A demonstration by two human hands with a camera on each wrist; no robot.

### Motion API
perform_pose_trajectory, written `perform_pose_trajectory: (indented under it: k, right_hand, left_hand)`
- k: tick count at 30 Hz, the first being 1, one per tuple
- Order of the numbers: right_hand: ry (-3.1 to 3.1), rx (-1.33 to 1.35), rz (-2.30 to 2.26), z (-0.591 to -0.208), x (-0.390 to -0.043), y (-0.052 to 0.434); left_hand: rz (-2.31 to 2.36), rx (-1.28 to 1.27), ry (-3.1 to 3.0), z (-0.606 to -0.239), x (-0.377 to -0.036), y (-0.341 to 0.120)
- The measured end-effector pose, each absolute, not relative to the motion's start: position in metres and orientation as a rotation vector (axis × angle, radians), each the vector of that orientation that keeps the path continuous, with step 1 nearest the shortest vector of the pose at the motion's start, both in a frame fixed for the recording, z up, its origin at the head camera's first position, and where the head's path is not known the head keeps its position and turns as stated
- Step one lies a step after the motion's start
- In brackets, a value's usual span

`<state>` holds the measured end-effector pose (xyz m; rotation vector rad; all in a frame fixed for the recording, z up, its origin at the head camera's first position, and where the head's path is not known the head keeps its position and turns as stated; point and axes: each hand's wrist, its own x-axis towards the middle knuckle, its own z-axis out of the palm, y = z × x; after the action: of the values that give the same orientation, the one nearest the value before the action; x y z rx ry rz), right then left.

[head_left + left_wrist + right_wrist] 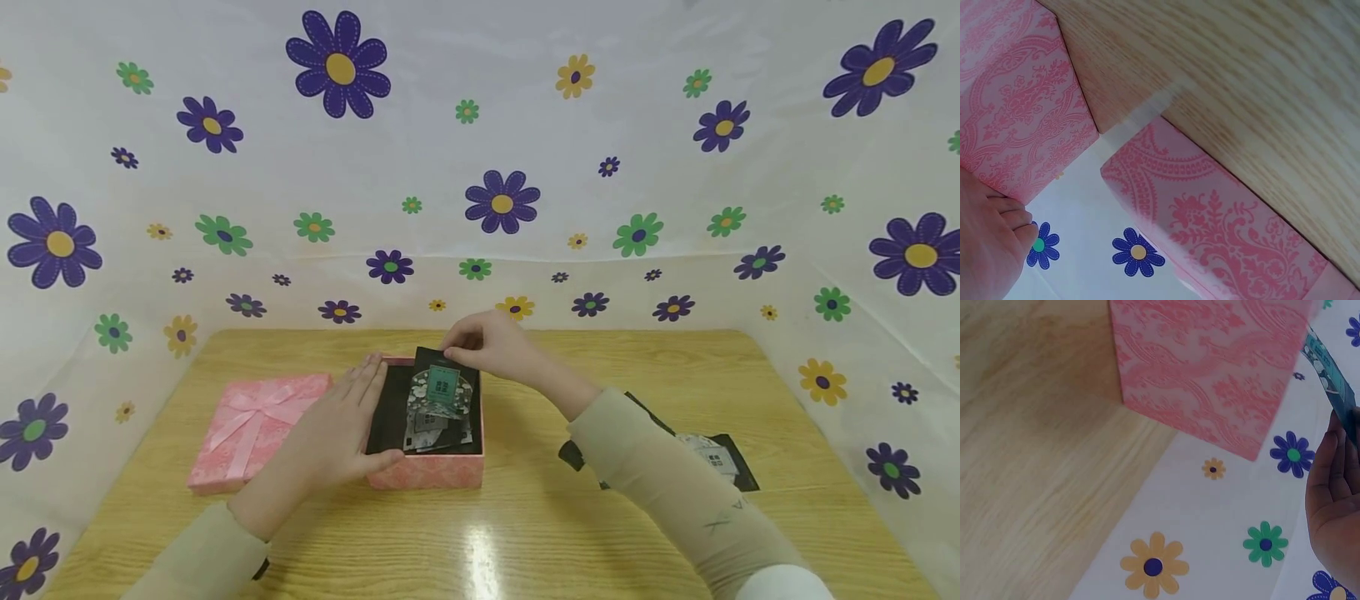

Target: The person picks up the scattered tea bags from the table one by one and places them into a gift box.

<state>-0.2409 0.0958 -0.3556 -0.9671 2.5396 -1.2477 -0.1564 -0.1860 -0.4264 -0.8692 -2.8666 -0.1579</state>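
Pinching a thin card (442, 382) at its top edge, frame centre, the right hand (491, 343) holds something light, bendable; left hand (341, 433) lies flat, steadying the pink box (427, 472).

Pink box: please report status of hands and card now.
Left hand steadies pink box. Right hand pinches card over box. Lid aside, nothing blocking.

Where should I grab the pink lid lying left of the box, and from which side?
Likely best by its two long side edges, from above. The lid lies flat on the table, bow up, so the top centre gives a poor hold. The left hand rests on the box beside it, while the right hand pinches a card.
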Motion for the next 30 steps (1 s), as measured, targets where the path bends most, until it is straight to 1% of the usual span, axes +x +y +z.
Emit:
perform_pose_trajectory:
  k: [9, 14, 23, 30]
  right_hand:
    - [2.536, -1.04, -1.137, -0.38, -0.237, 0.087]
    - [2.581, -1.09, -1.019, -0.386, -0.235, 0.084]
    - [2.613, -1.171, -0.902, -0.387, -0.233, 0.083]
    - [2.606, -1.164, -0.91, -0.386, -0.234, 0.085]
  left_hand:
    - [-0.175, -0.865, -2.854, -0.429, -0.156, -0.187]
    - [-0.168, -0.879, -2.843, -0.429, -0.155, -0.187]
    - [-0.168, -0.868, -2.851, -0.429, -0.156, -0.186]
    - [-0.162, -0.861, -2.85, -0.429, -0.155, -0.186]
